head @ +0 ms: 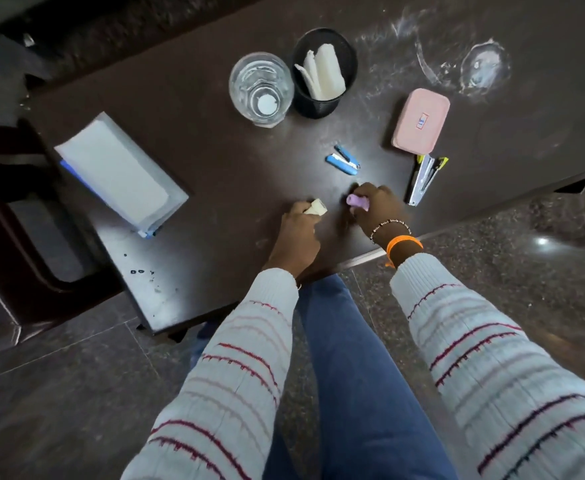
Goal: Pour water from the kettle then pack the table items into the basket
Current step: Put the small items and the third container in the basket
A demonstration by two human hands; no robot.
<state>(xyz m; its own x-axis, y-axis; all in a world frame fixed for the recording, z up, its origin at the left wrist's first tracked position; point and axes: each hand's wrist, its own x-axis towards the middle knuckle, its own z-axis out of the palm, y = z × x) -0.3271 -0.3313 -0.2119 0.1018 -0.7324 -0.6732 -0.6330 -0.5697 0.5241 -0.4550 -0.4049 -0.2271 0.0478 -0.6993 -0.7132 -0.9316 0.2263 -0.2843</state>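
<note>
Both hands reaching fwd, palms down, over dark brown table (215, 150). Left hand (298, 233) gripping cream cylindrical roll (316, 207); right hand (377, 206) clenching small lilac tube (460, 201) w/ fingers curled. Black mesh basket (324, 72) standing further back.

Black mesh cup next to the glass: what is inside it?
The black mesh cup holds white rolled or folded pieces, leaning against its wall. Whatever lies beneath them at the bottom is covered.

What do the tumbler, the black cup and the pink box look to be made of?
Clear round tumbler: glass or clear plastic; see-through, glinting. Black cylindrical cup: probably wire mesh; fine matte grid. Pink rounded-rectangle box: likely plastic; smooth, opaque.
</note>
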